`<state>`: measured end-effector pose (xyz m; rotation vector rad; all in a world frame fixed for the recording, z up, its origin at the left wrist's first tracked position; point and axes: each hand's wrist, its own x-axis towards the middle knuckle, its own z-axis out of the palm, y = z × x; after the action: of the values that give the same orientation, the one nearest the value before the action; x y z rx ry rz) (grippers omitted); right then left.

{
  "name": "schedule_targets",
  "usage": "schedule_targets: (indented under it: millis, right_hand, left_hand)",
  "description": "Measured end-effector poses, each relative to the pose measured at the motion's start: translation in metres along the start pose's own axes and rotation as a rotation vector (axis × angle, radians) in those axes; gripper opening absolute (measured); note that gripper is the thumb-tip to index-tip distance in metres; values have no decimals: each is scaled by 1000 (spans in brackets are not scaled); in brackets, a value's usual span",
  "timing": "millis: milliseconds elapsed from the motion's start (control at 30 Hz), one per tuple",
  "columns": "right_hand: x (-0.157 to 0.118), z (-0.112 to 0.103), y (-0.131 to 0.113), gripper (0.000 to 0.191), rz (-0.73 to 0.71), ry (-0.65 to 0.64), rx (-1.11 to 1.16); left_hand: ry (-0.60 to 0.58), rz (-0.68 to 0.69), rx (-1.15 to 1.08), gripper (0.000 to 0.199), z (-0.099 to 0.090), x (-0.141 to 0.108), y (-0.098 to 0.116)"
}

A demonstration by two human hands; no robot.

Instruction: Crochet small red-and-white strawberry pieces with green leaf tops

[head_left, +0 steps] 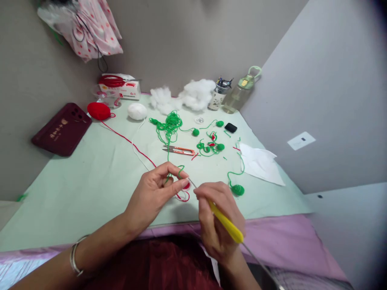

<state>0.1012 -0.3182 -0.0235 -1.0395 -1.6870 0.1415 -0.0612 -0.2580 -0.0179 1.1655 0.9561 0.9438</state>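
Note:
My left hand (157,187) is closed, with thumb and forefinger pinched together and green yarn (168,155) running over the fingers. In my right hand (222,217) is a crochet hook (226,220) with a yellow handle, and its thin metal shaft reaches the left fingertips. Whether the hook's tip is in a loop is too small to tell. Just under the left thumb shows a small red piece (186,185), with red and white yarn loops (183,196) beside it. The yarn strands lead away to a red ball (98,110) and a white ball (137,111).
Beyond my hands lie orange thread snips (180,150), a green yarn tangle (171,125) and several small green crocheted pieces. White stuffing (198,94), a pen cup (217,98) and a bottle (240,94) stand at the back. A phone (62,129) is left, white paper (261,163) right.

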Motion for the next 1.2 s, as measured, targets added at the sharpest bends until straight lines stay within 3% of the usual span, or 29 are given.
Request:
schedule_targets:
  millis: [100,300,533,800,967,1200]
  right_hand:
    - [-1,5,3,33,-58,15,-57]
    - [2,7,7,32,22,67,27]
    - [-2,7,12,31,98,90,86]
    - [0,4,13,25,285,93,365]
    - [0,0,11,23,239,20,275]
    - [2,4,12,33,69,76,22]
  left_hand:
    - [-36,-9,-114,20,1,1,1]
    - [-118,-227,-252,44,2,2,6]
    - [-146,-270,-257,33,3,2,7]
    - [-193,-269,-266,42,1,-1,12]
    - [-215,-255,-285,44,2,1,12]
    - [-206,-245,-262,42,4,2,10]
